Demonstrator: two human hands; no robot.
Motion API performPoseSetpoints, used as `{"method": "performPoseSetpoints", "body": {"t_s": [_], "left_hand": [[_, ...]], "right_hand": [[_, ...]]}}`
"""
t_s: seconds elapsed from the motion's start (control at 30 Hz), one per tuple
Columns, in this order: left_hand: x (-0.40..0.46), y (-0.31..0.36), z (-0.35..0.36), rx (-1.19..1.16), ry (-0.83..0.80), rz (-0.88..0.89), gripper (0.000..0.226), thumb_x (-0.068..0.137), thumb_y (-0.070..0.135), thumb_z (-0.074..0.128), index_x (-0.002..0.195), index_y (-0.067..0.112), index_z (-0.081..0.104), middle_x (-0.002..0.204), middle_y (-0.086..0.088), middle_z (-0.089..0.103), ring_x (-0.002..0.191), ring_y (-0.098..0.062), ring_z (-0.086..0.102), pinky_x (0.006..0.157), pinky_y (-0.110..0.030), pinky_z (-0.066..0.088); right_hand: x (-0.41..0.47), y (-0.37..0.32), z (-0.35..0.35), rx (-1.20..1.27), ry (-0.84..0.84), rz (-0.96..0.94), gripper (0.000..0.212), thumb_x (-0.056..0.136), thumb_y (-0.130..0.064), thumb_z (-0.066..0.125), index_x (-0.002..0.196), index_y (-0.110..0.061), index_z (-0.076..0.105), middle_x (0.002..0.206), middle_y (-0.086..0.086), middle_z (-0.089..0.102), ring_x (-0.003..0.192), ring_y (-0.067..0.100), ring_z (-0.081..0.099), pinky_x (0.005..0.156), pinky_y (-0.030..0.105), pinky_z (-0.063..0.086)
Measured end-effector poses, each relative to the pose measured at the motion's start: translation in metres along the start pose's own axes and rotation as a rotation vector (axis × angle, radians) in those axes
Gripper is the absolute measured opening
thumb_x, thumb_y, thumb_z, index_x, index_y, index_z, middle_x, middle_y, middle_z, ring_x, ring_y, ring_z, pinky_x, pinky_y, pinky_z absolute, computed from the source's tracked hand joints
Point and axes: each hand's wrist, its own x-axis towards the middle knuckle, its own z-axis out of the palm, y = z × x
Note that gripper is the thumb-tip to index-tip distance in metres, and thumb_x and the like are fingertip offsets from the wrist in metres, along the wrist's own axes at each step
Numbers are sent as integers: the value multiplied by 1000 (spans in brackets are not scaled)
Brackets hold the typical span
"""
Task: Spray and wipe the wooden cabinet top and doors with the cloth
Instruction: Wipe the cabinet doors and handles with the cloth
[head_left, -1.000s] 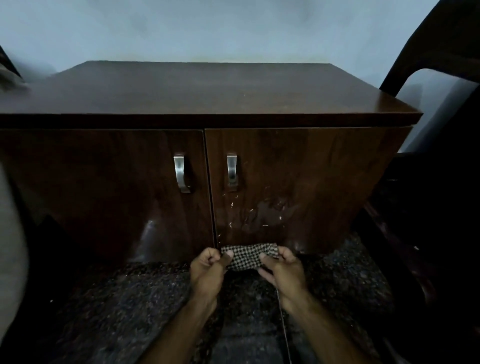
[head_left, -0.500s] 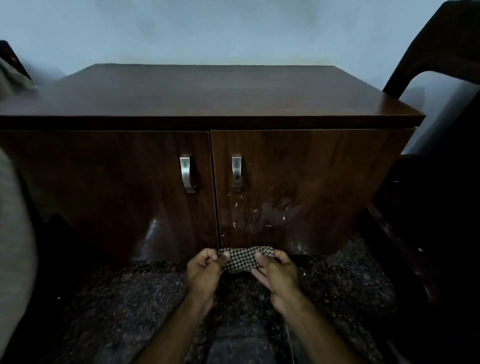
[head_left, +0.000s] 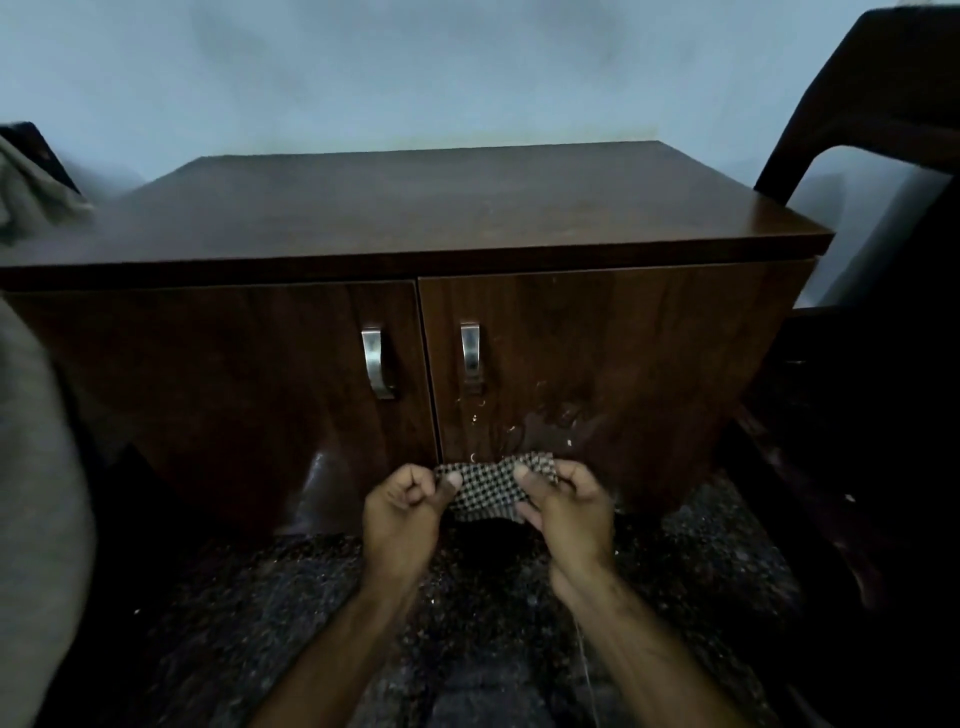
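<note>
Head view is dim; the dark chair (head_left: 883, 156) at right is cut off and grey fabric (head_left: 31, 467) blurs the left edge. Before the dark wooden two-door cabinet (head_left: 415, 234), wet streaks (head_left: 550, 421) mark its right door (head_left: 597, 374). Left hand (head_left: 402, 512) and right hand (head_left: 569, 512) pinch the black-and-white checked cloth (head_left: 488, 488) between them, fingers (head_left: 530, 478) curled shut on its ends, low by the doors' bottom edge above the speckled floor (head_left: 260, 597).

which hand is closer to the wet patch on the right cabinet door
Right. The right hand holds the checked cloth just below the wet patch on the right door; the left hand grips the cloth's other end, under the door seam.
</note>
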Motion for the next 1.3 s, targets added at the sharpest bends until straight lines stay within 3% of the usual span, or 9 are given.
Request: {"method": "performPoseSetpoints", "body": {"t_s": [0.2,0.27,0.5,0.6,0.77,0.9,1.03,1.2,1.3], "left_hand": [[1,69,16,148,-3,312,42,88,18,78,60,23,47,63,-5,50,64,-15,47,60,-29,39],[4,73,15,166,-3,342,43,88,20,78,60,22,46,62,-3,48,63,-14,46,59,-29,39],[0,28,12,333,-23,164,41,84,26,81,60,25,49,54,5,53,55,-9,46,54,-30,37],[-3,54,27,264,-21,215,40,86,24,79,59,26,49,56,7,57,59,-9,50,54,-28,39],[-2,64,34,264,-11,298,44,87,23,79,58,27,46,54,14,49,56,1,44,51,-18,36],[-1,39,44,404,-48,212,41,86,20,79,58,21,49,50,15,50,52,2,47,51,-19,39],[-15,22,61,490,-51,81,37,81,17,81,56,23,54,47,15,52,45,3,46,53,-22,38],[-16,55,69,254,-29,206,37,88,17,77,62,17,50,56,10,52,58,-6,48,53,-24,39],[-16,59,71,231,-42,265,41,88,19,78,61,19,48,56,10,47,56,0,44,52,-19,36]], "right_hand": [[-16,-63,15,131,-71,-234,15,87,-4,73,99,-10,68,82,-1,76,73,8,71,64,22,59],[-15,-63,16,117,-72,-255,16,87,-6,74,101,-10,67,85,1,77,75,10,72,65,23,59],[-10,-18,-5,17,56,-95,14,86,-2,73,92,-14,67,95,15,76,67,9,71,61,27,58],[-8,-47,-6,65,25,-192,14,87,-1,73,91,-14,68,85,5,76,66,5,71,57,21,55],[-1,-56,-6,37,-6,-309,16,85,-9,77,93,-20,69,77,-6,75,73,7,72,64,22,59],[10,-22,-28,-64,90,-167,15,87,-10,76,90,-21,67,93,8,76,82,18,72,70,35,60],[6,-9,-58,-20,182,19,11,86,-3,74,93,-9,67,99,15,72,80,20,68,68,31,55],[12,-66,-39,-29,116,-293,15,84,2,73,83,-12,69,79,2,72,69,13,67,54,21,54],[14,-64,-37,-47,142,-427,12,84,-3,76,93,-10,71,80,-3,72,67,1,67,57,17,53]]}}
